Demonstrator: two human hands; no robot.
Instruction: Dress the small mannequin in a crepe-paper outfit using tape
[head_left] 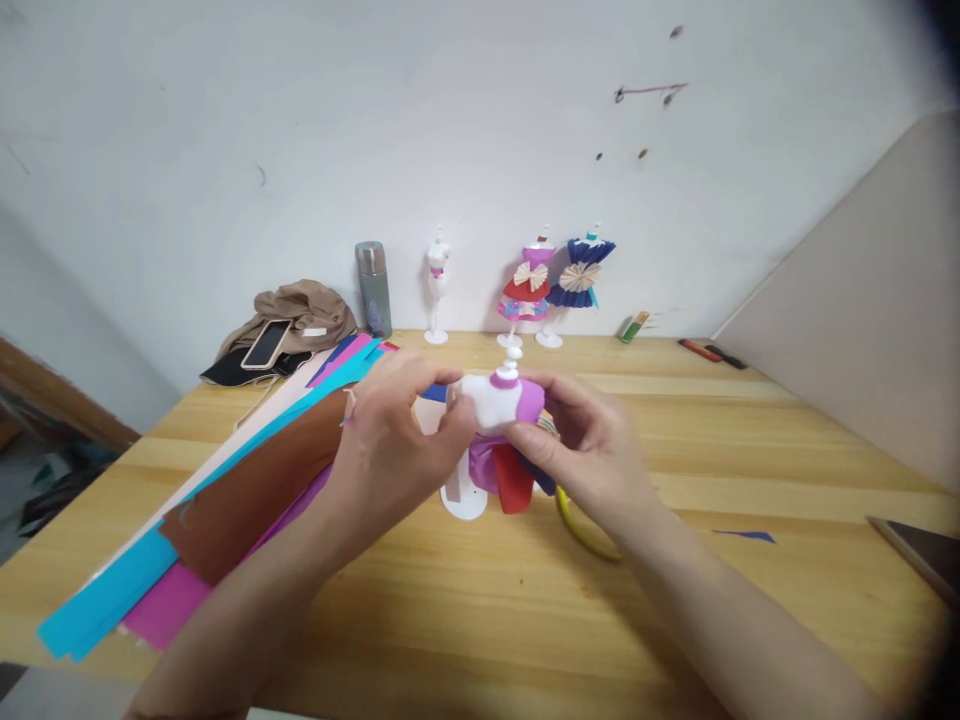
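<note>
A small white dress-form mannequin (480, 402) on a round white base (463, 500) is held between my two hands above the table. Purple paper (532, 401) covers the right side of its chest and rings its neck. Below hangs a skirt of purple, red (513, 480) and dark blue pieces. My left hand (401, 425) pinches the figure's left side with thumb and fingertips. Around its right side closes my right hand (589, 430), thumb pressed at the purple paper's lower edge. A small scrap, too blurred to name, sits by the back of my left hand.
Long coloured paper sheets (262, 480) lie at the left. Behind stand a bare mannequin (437, 285), two dressed mannequins (527, 285) and a thermos (373, 290). A phone (267, 345) rests near brown cloth. A yellow ring-shaped thing (585, 530) lies under my right hand.
</note>
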